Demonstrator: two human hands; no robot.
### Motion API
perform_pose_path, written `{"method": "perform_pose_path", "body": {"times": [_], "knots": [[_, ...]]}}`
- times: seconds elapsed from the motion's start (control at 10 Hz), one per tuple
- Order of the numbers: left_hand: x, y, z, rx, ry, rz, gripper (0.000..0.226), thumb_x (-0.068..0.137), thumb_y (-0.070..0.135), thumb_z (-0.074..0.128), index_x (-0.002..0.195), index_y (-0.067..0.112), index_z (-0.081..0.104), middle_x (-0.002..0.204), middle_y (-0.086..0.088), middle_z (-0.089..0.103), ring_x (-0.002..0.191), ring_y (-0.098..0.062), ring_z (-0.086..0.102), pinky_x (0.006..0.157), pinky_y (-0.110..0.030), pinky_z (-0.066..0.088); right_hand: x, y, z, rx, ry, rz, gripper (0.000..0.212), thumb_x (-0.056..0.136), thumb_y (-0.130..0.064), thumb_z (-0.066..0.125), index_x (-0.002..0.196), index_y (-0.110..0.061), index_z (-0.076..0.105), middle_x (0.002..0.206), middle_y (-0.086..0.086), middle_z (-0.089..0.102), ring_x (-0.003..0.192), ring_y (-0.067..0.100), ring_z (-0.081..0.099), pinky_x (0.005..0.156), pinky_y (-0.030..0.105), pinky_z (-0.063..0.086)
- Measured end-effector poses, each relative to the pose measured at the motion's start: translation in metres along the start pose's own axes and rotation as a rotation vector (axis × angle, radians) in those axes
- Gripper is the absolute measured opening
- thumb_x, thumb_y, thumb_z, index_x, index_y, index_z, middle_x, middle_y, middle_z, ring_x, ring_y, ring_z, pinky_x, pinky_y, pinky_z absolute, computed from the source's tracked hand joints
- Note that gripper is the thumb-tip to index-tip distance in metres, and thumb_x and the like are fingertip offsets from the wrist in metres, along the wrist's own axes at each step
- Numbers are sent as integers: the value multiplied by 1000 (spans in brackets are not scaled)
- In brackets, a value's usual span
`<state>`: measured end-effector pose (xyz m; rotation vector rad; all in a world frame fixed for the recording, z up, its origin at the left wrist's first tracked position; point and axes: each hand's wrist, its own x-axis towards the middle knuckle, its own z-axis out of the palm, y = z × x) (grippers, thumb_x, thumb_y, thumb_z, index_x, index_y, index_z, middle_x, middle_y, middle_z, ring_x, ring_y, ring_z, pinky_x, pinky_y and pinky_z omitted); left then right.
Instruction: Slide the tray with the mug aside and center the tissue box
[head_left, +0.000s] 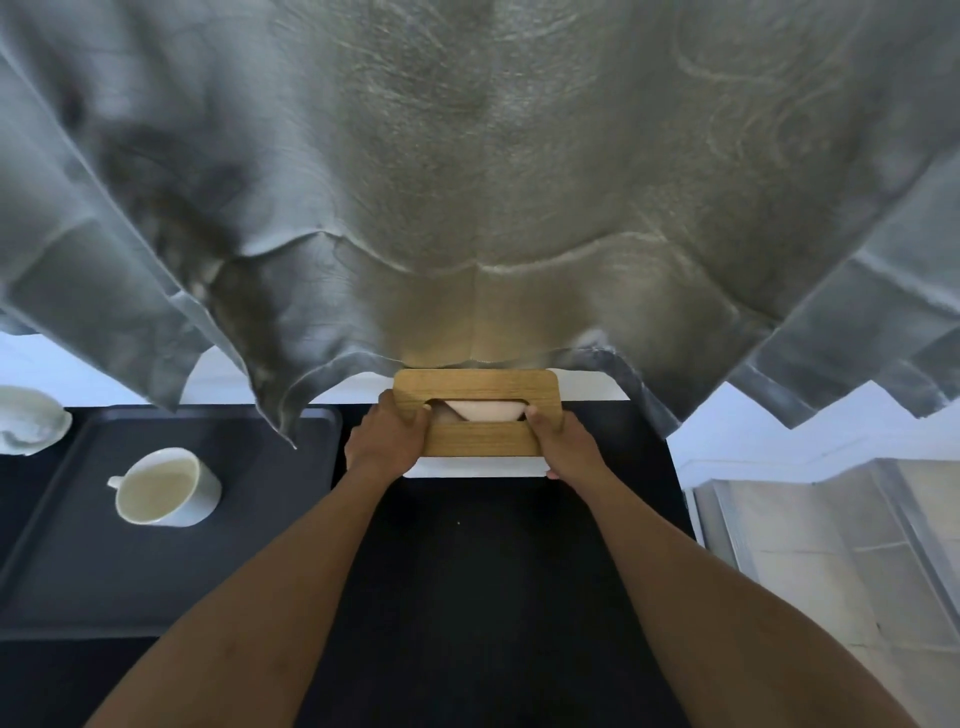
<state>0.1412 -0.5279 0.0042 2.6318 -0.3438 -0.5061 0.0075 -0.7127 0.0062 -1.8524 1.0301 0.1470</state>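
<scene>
The tissue box (475, 387) has a wooden lid over a white body, and a pale tissue shows in its slot. It stands at the far edge of the black table, near the middle. My left hand (387, 439) grips its left end and my right hand (558, 441) grips its right end, thumbs on the lid. To the left lies the dark grey tray (260, 519). On it stands a white mug (166, 486) with pale liquid inside, its handle pointing left.
A grey curtain (467, 182) hangs over the far edge and brushes the tray's back corner. A white bowl-like object (28, 421) sits at the far left. The black table (493, 571) ends on the right, beside a pale tiled floor (831, 545).
</scene>
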Motion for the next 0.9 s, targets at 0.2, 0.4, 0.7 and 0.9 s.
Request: {"method": "perform_pose_path", "body": {"times": [0.2,0.4,0.7,0.9], "knots": [[-28,-4,-4,-79,-33,21,65,94,60,24,133,9,35,124,-19,55,108,-37,56,90,-53,46,-18,6,-6,44,43,-30,78,92,-64,30,146,-7,26,138,13,50,116,27,52,93,40,40],[-47,-3,-28,-32,-7,96,65,97,50,31,143,5,27,137,-25,46,122,-42,47,98,-56,42,-43,-10,-20,9,105,-118,74,96,-54,33,150,-6,20,149,15,41,135,31,41,100,35,34],[-87,-19,-57,-51,-5,248,52,96,49,35,134,14,44,135,-18,51,123,-37,47,99,-53,41,-106,-16,-18,-9,195,-190,68,96,-51,35,147,-6,30,149,14,42,135,29,42,98,33,33],[-142,-59,-77,-25,24,313,57,96,53,33,143,22,38,145,-11,45,132,-34,42,104,-53,35,-175,-18,9,-21,247,-207,63,97,-52,34,146,-13,35,148,11,44,133,28,43,106,38,33]]}}
